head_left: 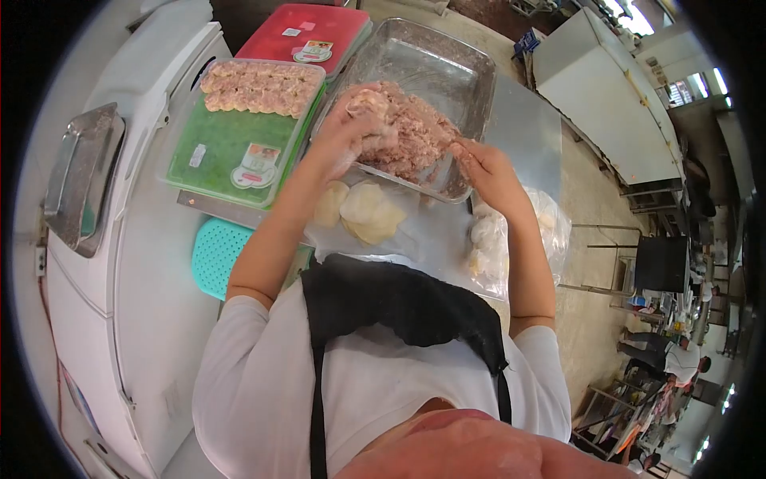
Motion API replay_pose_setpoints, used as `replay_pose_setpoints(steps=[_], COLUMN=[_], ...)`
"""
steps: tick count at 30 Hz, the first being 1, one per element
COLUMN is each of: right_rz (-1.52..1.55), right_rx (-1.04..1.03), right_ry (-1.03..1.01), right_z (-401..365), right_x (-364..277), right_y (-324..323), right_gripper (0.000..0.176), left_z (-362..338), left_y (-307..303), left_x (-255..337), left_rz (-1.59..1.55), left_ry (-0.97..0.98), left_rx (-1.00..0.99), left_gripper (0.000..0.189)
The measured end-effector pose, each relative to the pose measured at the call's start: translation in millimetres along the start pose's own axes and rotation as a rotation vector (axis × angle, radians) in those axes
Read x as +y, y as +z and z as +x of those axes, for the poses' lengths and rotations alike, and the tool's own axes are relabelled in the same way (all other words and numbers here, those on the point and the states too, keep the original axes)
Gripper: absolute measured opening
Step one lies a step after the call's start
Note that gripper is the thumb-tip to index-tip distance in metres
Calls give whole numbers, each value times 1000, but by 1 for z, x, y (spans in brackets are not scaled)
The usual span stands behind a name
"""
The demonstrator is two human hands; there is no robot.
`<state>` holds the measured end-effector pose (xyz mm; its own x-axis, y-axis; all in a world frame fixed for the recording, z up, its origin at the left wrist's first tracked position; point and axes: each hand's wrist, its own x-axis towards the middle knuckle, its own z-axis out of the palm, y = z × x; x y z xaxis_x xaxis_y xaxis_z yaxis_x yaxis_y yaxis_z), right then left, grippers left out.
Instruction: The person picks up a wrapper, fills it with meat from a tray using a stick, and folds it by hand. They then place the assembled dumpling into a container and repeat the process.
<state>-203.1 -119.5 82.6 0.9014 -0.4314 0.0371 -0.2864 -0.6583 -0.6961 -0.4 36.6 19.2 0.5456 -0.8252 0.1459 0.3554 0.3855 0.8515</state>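
Observation:
A metal tray (465, 68) holds a heap of ground meat (415, 132). My left hand (343, 132) is at the heap's left side, fingers curled round a meat-covered, pale lump. At the tray's right edge my right hand (485, 169) has its fingers pressed together against the meat; whether they hold a piece is hidden. Round pale wrappers (371, 214) lie on plastic just below the tray. To the left, a green-based container (215, 152) has rows of filled dumplings (259, 88) at its top end.
Behind the green container sits a red-lidded container (279, 32). A plastic bag (491, 247) lies under my right forearm. A turquoise perforated basket (219, 257) is at the left, near a white appliance (152, 319). Another person (682, 359) stands far right.

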Motion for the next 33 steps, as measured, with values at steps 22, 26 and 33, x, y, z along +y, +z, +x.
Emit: replay_pose_setpoints(steps=[22,26,33], right_rz=[-419,-470,55], right_rx=[87,-48,-50], right_ry=[-362,-111,-145], right_z=[2,9,-26], right_x=[81,114,31], right_y=[47,18,-4], right_gripper=[21,22,26], left_z=[4,-10,-21], left_y=[-21,7,12], left_x=[-42,-3,36], left_rz=[1249,1182,1018], left_ry=[-184,-110,203], left_rx=[36,-77,-357], left_gripper=[44,50,52])
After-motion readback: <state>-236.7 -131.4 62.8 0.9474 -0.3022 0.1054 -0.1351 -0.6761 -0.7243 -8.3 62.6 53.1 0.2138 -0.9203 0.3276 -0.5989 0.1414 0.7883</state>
